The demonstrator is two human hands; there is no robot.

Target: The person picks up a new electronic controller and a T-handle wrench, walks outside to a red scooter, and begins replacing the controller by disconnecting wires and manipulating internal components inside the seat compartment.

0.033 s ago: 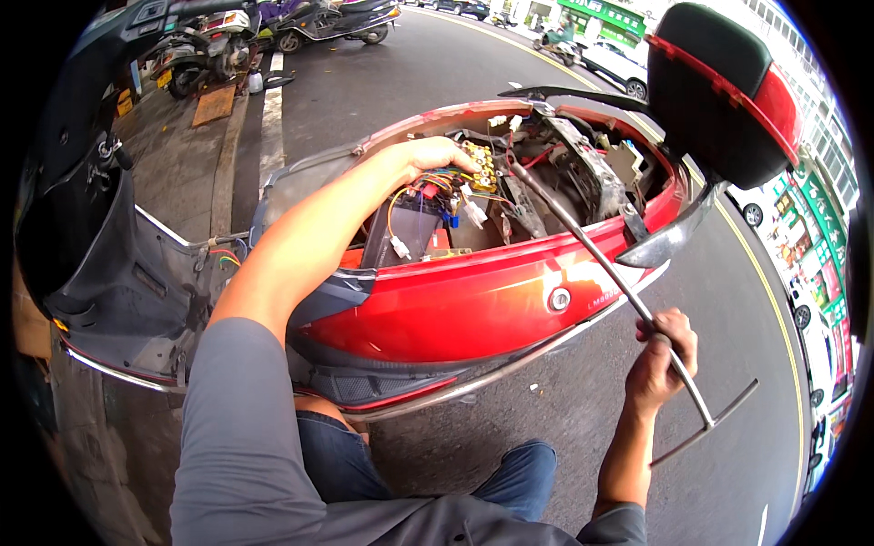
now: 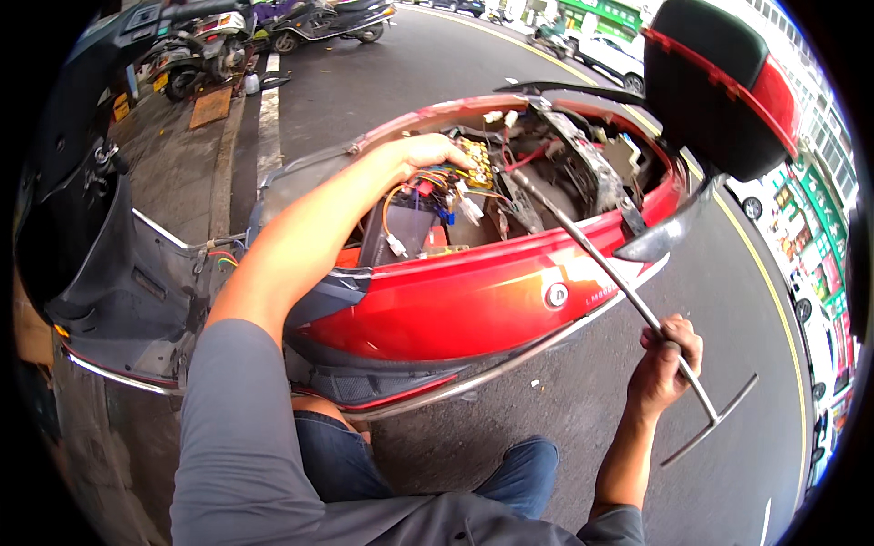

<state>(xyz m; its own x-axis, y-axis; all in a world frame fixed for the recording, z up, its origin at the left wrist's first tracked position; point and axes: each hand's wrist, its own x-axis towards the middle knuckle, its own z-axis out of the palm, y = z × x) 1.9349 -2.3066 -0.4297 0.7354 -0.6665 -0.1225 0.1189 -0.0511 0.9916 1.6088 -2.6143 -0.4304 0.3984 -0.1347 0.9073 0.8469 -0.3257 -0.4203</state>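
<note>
A red scooter (image 2: 473,300) fills the middle of the view, standing on grey asphalt (image 2: 583,409) with its seat off and the open bay under it exposed. Behind it rises a black and red top box (image 2: 719,82). In the bay lies a tangle of coloured wires (image 2: 437,187) beside a yellow terminal block (image 2: 475,164) and a dark battery case (image 2: 401,232). A long metal T-handle wrench (image 2: 628,296) slants from the bay out over the red side panel, its crossbar low at the right, clear of the road. The right hand (image 2: 667,359) has its grip clamped around the wrench shaft just above the crossbar. The left hand (image 2: 428,150) reaches into the bay, fingers curled down among the wires by the yellow block; whether its grip is closed on anything cannot be told.
</note>
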